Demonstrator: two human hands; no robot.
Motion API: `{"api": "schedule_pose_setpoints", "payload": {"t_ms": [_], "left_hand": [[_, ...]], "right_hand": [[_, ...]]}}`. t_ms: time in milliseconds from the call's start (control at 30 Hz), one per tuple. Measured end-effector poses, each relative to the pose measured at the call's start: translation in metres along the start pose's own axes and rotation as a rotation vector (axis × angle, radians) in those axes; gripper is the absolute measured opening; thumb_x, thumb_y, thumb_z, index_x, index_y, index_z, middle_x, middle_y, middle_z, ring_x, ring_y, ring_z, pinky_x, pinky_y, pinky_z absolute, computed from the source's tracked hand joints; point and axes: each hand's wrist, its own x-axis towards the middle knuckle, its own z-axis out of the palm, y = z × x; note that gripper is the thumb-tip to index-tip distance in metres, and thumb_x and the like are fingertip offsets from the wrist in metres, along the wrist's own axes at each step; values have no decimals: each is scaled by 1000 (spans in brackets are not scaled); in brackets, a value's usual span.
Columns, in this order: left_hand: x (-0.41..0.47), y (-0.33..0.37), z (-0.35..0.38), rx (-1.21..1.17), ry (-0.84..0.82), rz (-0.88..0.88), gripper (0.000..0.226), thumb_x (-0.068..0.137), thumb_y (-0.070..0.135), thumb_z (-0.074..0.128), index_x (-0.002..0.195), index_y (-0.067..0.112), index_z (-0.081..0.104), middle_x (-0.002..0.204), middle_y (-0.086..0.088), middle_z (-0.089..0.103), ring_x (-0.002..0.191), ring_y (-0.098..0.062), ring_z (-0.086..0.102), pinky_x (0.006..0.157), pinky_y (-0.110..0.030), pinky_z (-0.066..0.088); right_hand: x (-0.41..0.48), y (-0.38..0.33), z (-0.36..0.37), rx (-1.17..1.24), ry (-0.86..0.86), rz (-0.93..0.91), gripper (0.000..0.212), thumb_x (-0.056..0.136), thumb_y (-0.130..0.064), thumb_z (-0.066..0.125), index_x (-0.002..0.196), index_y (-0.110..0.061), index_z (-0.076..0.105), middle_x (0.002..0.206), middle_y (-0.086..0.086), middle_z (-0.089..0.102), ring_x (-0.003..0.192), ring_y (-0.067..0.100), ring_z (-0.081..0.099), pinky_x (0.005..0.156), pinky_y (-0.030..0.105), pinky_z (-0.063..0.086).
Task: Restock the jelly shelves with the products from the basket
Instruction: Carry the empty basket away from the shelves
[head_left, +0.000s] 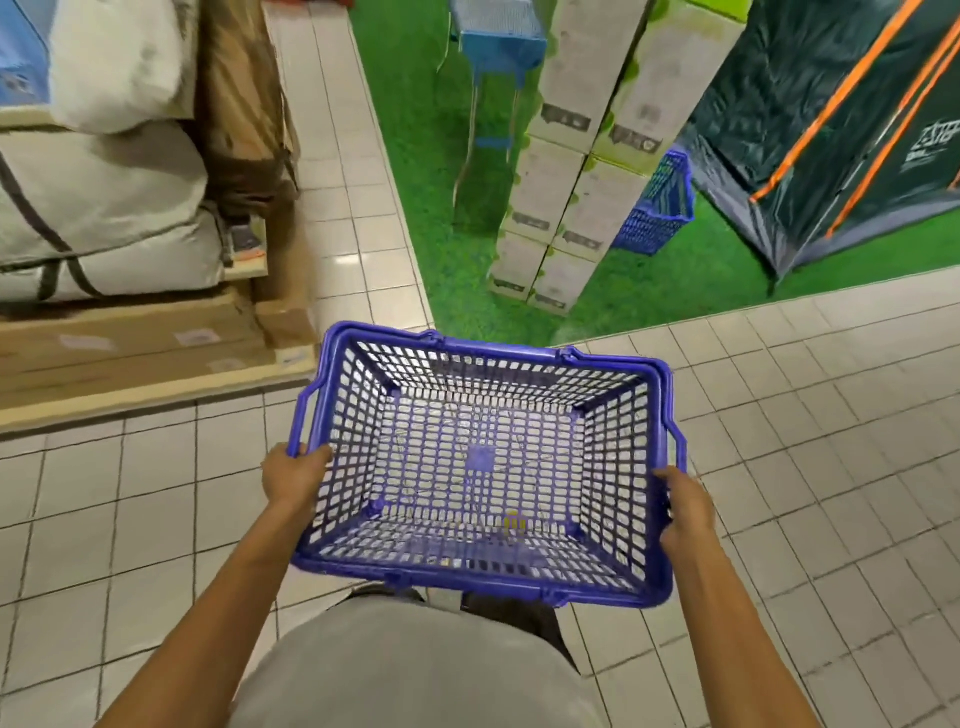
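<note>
Head view, looking down. A blue-violet plastic lattice basket (498, 354) is held level in front of the person's grey shirt (415, 670), in the near centre of the scene, above the white tiled floor (831, 441). The left hand (293, 475) grips the basket's left rim near the near-left corner, fingers curled over the edge. The right hand (685, 512) grips the right rim in the same way, thumb along the outside. Both carrying handles lie folded down against the rim. Floor tiles show through the bottom grid. A small yellow spot sits by the near wall (whether it lies inside the basket or beneath it cannot be told).

Far of the basket, a patch of green artificial turf (415, 130) meets the tiles at an angled border. On the turf stands a tall stack of white-and-green cardboard boxes (571, 171). Just beside it on the right, a second blue lattice basket (657, 208) leans tilted. Further right is a dark green tent with orange stripes (831, 130). At the far edge stands a blue mesh seat on thin legs (501, 41).

At far left, grey strapped fabric bundles (104, 208) are piled on flat brown cartons (130, 343), which rest on a pale wooden platform (156, 400).
</note>
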Motion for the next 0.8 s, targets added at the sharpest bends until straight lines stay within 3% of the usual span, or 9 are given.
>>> {"api": "schedule_pose_setpoints", "payload": {"t_ms": [100,300,500,800], "left_hand": [[19,26,47,-8,22,-28,27,76,15,73,97,9,57,85,-12,65,67,-26,62,70,-37,54],[49,87,132,-17,137,-83,20,77,12,73,90,9,58,87,-16,65,75,-32,62,73,-40,53],[83,142,190,-51,237,-128,20,77,12,73,91,10,59,84,-12,64,73,-30,62,69,-36,50],[197,194,251,-158,303,-231,27,80,17,76,96,2,60,88,-17,67,79,-31,65,77,-43,55]], "right_hand": [[51,-43,34,-21,-9,-1,10,84,-14,65,86,-12,55,78,11,63,65,26,61,56,31,49],[145,-139,111,-84,-110,20,16,85,-14,63,96,-7,56,80,14,63,67,28,61,61,34,52],[217,-226,200,-130,-178,10,8,84,-8,62,82,-14,57,70,6,58,58,20,55,49,25,48],[299,-287,373,-263,-252,12,15,85,-6,60,74,-15,56,65,5,59,55,18,54,54,28,44]]}}
